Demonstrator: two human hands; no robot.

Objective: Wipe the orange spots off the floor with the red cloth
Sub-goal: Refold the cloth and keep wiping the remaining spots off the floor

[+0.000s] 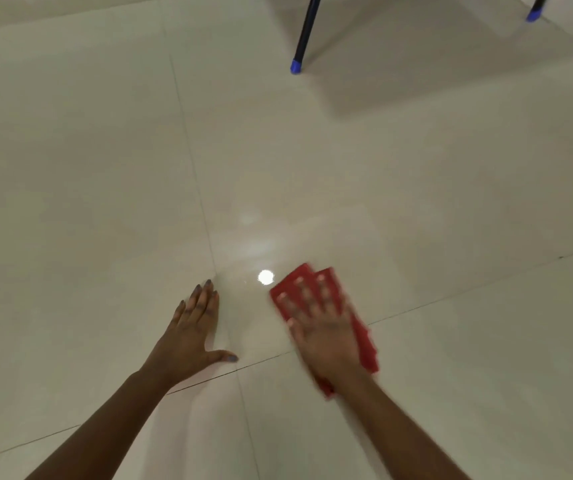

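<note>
Floor of glossy cream tiles [416,188] fills the whole view, crossed by thin dark grout lines, and a bright round light reflection [265,277] is caught on it between the two hands. Two bare forearms are seen reaching in from the bottom edge. At the top, two thin dark furniture legs with blue caps [296,65] are planted on the tiles, well apart from the hands, with a soft shadow thrown beside them. Down at lower right, the folded red cloth [299,282] is spread flat on the floor, straddling a grout line, and it is pinned under the right hand [326,336]. That hand is laid palm-down with its fingers [320,282] splayed wide across the cloth, pressing rather than gripping; hand and cloth are smeared with motion blur. The left hand [188,341] is planted flat on bare tile just left of the reflection, fingers stretched out together, thumb spread to the side, nothing held. Orange spots cannot be made out anywhere on the visible tiles.
</note>
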